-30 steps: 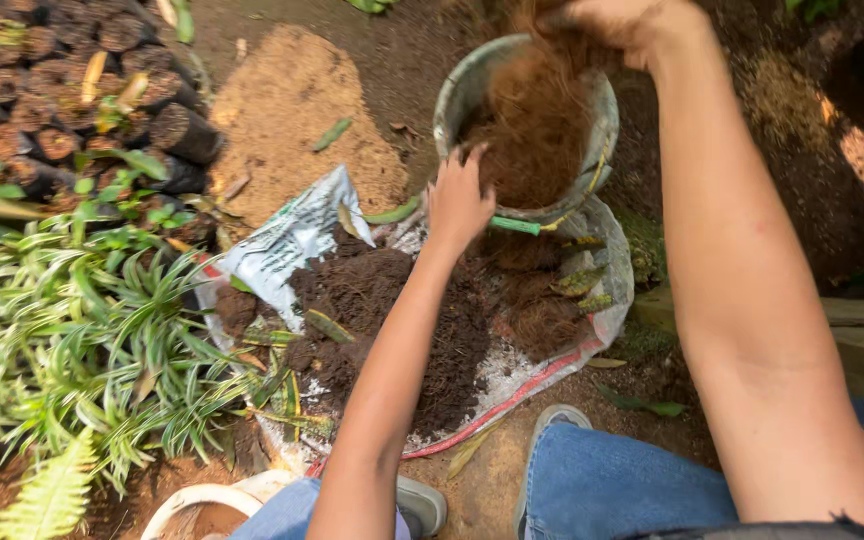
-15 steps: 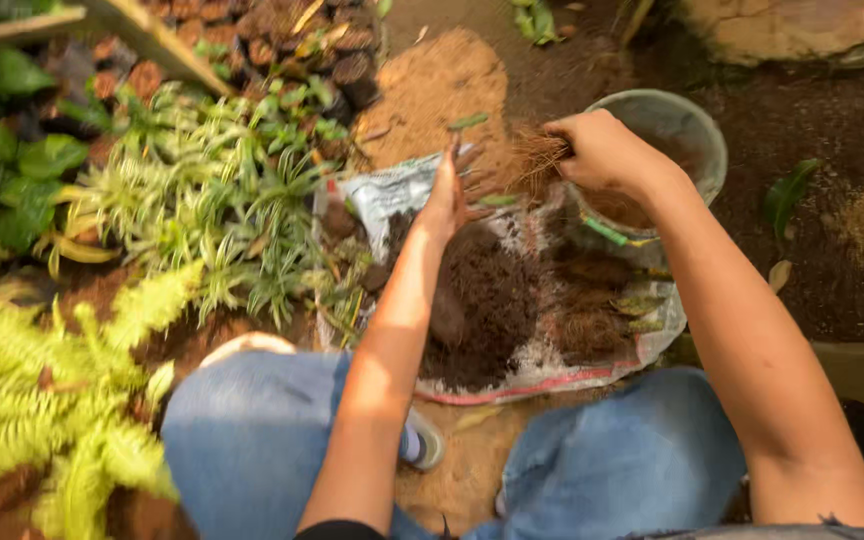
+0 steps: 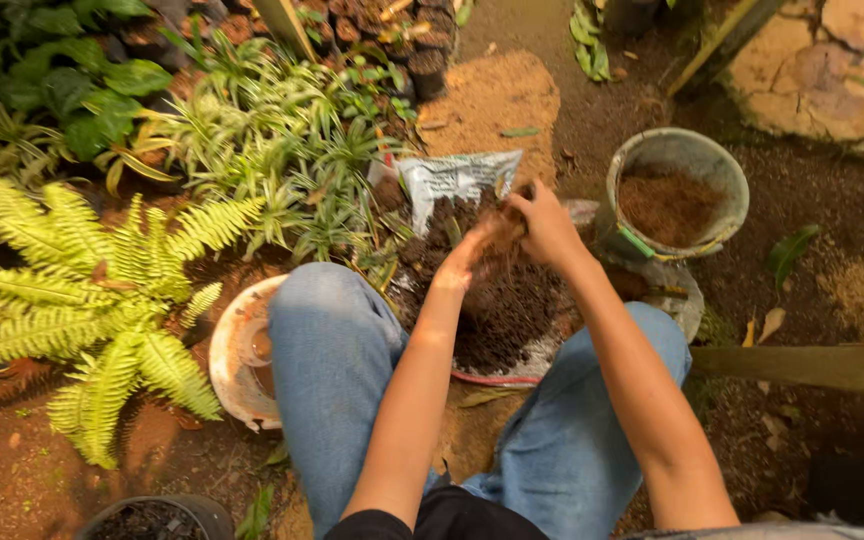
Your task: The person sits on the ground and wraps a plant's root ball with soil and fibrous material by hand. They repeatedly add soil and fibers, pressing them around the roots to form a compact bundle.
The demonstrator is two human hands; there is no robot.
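Both hands clasp a tuft of brown coconut fibre (image 3: 500, 236): left hand (image 3: 464, 262), right hand (image 3: 544, 226) | over dark soil heap on plastic sheet (image 3: 512, 310) | grey bucket (image 3: 624, 192) half full | mixing seems midway

Dark brown soil (image 3: 497, 320), seemingly grey bucket (image 3: 677, 150)

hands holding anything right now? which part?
Both hands, left hand and right hand, cup a loose clump of brown fibre between palms and fingers over the dark soil pile. It has no handle or distinct part; the hold is around the clump.
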